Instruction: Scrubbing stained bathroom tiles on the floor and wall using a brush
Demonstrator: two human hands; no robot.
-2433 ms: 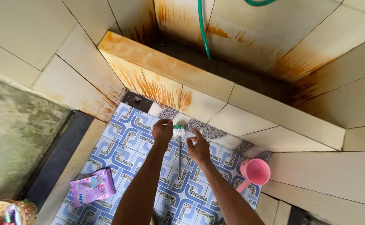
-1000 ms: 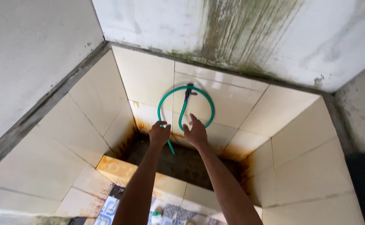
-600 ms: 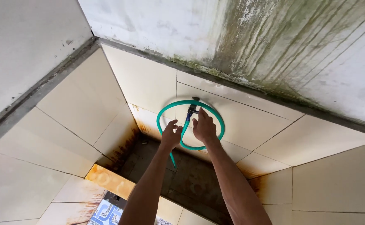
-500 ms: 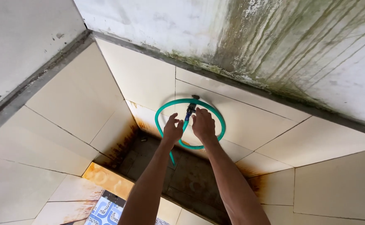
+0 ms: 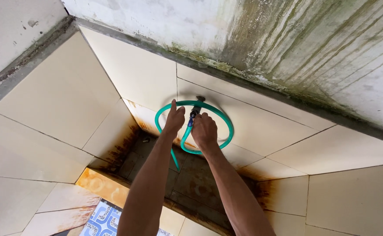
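Note:
A green hose (image 5: 224, 131) hangs coiled in a loop around a small wall tap (image 5: 195, 110) with a blue handle, above a tiled basin. My left hand (image 5: 174, 120) is raised to the top left of the loop, index finger and thumb pinching the hose. My right hand (image 5: 203, 131) is curled just below the tap, its fingers closed at the blue handle where the hose joins. One end of the hose (image 5: 173, 158) dangles down into the basin.
The cream-tiled basin (image 5: 200, 183) has a dark bottom and rust stains in its corners. Its front rim (image 5: 106, 185) is stained orange. Blue patterned floor tiles (image 5: 104, 220) show below. The wall above (image 5: 287, 39) is streaked with green mould.
The view swung up from the floor, brush and pink scoop to the wall tap. Both hands rose to the hose loop; the left hand now pinches the hose and the right has closed at the tap.

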